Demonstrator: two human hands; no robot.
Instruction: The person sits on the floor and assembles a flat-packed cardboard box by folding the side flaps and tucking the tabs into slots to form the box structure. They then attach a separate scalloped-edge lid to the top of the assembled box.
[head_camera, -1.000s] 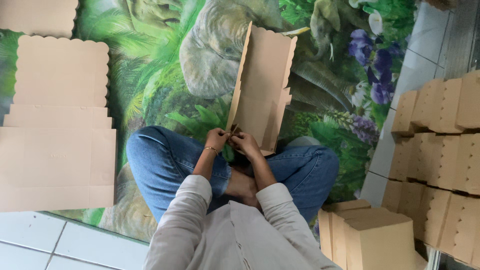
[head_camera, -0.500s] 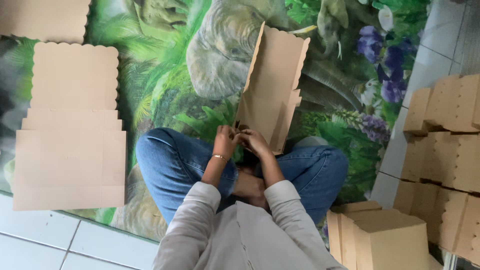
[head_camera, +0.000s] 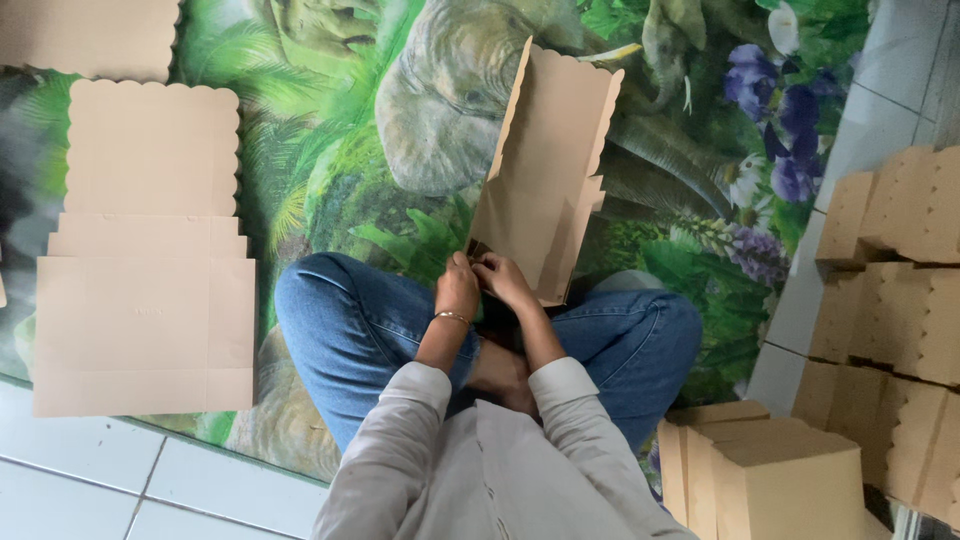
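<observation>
I sit cross-legged in blue jeans on a jungle-print mat (head_camera: 390, 110). A tan cardboard box blank (head_camera: 548, 165) with a scalloped top edge stands partly folded in front of my knees. My left hand (head_camera: 458, 287), with a thin bracelet on the wrist, pinches its lower corner. My right hand (head_camera: 503, 280) grips the same bottom flap right beside it. Both hands touch each other at the blank's bottom edge.
Flat scalloped cardboard blanks (head_camera: 150, 240) lie stacked on the mat at my left, another blank (head_camera: 85, 35) at top left. Folded boxes (head_camera: 900, 270) are piled at the right on white tiles. More finished boxes (head_camera: 770, 465) stand by my right knee.
The view has shifted slightly, so the blank and my hands sit a little further right in the picture. My hands keep working the blank's bottom corner.
</observation>
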